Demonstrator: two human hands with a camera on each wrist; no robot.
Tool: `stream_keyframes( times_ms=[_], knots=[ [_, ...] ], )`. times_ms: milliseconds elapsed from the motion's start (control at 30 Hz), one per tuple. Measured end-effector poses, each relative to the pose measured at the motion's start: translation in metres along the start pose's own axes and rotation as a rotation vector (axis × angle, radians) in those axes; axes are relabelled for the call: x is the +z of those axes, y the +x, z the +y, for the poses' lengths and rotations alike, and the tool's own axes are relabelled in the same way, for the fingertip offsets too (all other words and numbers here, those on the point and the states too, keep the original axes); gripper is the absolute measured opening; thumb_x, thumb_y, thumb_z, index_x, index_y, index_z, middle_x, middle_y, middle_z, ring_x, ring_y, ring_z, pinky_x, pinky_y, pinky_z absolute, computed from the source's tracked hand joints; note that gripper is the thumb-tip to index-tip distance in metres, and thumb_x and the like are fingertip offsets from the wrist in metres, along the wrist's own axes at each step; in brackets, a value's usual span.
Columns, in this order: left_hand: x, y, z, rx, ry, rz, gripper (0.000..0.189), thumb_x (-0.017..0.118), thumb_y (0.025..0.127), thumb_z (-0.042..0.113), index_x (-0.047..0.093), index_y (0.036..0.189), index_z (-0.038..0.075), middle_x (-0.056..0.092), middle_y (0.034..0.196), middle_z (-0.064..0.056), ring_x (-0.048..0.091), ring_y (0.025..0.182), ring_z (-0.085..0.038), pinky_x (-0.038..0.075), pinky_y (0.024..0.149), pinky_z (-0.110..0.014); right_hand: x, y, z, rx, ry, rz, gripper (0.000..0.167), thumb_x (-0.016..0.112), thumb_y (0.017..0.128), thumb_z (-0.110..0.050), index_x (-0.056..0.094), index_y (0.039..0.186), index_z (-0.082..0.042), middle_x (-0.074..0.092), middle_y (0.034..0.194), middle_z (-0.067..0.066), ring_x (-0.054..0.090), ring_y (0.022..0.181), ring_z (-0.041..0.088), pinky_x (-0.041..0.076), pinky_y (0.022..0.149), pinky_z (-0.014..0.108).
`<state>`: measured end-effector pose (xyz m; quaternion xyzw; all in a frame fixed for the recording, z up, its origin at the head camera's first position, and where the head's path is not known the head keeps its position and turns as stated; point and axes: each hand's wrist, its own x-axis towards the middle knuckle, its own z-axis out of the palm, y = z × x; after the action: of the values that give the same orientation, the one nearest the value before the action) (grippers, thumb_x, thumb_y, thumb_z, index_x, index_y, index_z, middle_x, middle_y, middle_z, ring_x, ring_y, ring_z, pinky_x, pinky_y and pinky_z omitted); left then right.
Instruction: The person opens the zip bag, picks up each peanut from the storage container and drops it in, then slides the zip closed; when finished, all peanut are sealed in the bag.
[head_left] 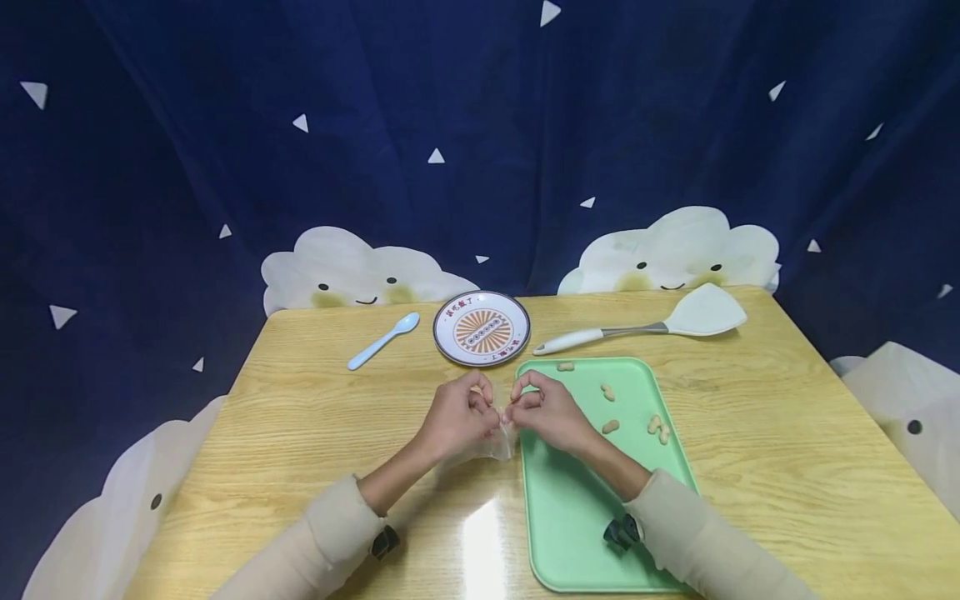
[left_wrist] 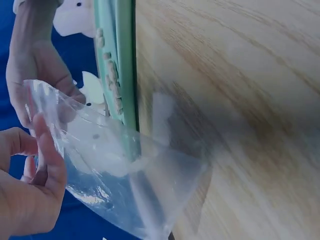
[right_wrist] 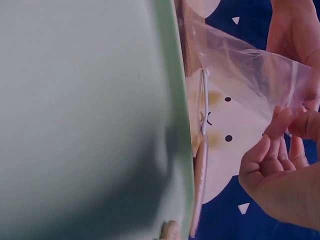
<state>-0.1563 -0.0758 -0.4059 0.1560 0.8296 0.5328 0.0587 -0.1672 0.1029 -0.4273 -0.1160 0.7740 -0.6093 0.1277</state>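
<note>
A clear plastic bag [head_left: 501, 446] with a reddish line along its top edge hangs between my hands, beside the tray's left edge. My left hand [head_left: 461, 417] pinches the top edge from the left, and my right hand [head_left: 551, 412] pinches it close by. In the left wrist view the bag [left_wrist: 125, 165] looks see-through, with nothing visible inside. The right wrist view shows the fingertips of both hands nearly together on the bag's edge [right_wrist: 295, 80]. Under my right forearm lies a green tray [head_left: 570, 533]. Several unshelled peanuts [head_left: 611, 427] are scattered over its far part.
Behind the hands stands a round patterned plate [head_left: 482, 329]. A light blue spoon [head_left: 384, 342] lies to its left. A white spatula [head_left: 705, 312] with a grey neck lies to the right, beyond the tray. A dark blue curtain [head_left: 480, 125] hangs behind the wooden table [head_left: 300, 433].
</note>
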Motion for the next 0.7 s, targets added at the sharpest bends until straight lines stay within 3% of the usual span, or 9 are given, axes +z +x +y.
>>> stream_keyframes(
  times_ms=[200,400,500,700],
  knots=[
    [-0.001,0.0,0.0,0.147,0.179,0.027,0.015,0.055,0.074,-0.002,0.067,0.078,0.006,0.065,0.061,-0.002,0.053,0.049,-0.004,0.047,0.048,-0.018,0.002,-0.004,-0.005,-0.13,-0.199,0.044,0.019,0.057,0.08,0.0,0.072,0.092,-0.002,0.071,0.081,0.01,0.059,0.063,0.009,0.048,0.054,0.02],
    [-0.01,0.001,-0.003,0.355,0.367,-0.006,0.018,0.053,0.073,0.004,0.069,0.068,0.011,0.062,0.06,0.004,0.048,0.053,0.0,0.043,0.049,-0.013,0.0,-0.008,-0.012,-0.128,-0.383,0.035,0.008,0.07,0.079,-0.014,0.075,0.084,-0.011,0.071,0.074,0.0,0.061,0.064,0.004,0.052,0.058,0.02],
    [-0.015,0.002,-0.006,0.446,0.408,-0.033,0.015,0.052,0.071,0.006,0.064,0.064,0.013,0.057,0.057,0.006,0.046,0.053,0.001,0.04,0.049,-0.011,-0.003,-0.009,-0.016,-0.121,-0.423,0.0,0.014,0.078,0.075,-0.022,0.075,0.082,-0.01,0.071,0.072,-0.002,0.062,0.064,0.005,0.052,0.059,0.02],
    [-0.024,0.002,-0.009,0.538,0.477,-0.099,0.009,0.061,0.074,0.018,0.06,0.068,0.012,0.056,0.062,0.002,0.049,0.057,-0.007,0.04,0.053,-0.012,-0.011,-0.008,-0.02,-0.075,-0.476,-0.066,0.027,0.083,0.068,-0.02,0.074,0.088,-0.004,0.07,0.072,-0.002,0.061,0.064,0.005,0.051,0.059,0.021]
  ],
)
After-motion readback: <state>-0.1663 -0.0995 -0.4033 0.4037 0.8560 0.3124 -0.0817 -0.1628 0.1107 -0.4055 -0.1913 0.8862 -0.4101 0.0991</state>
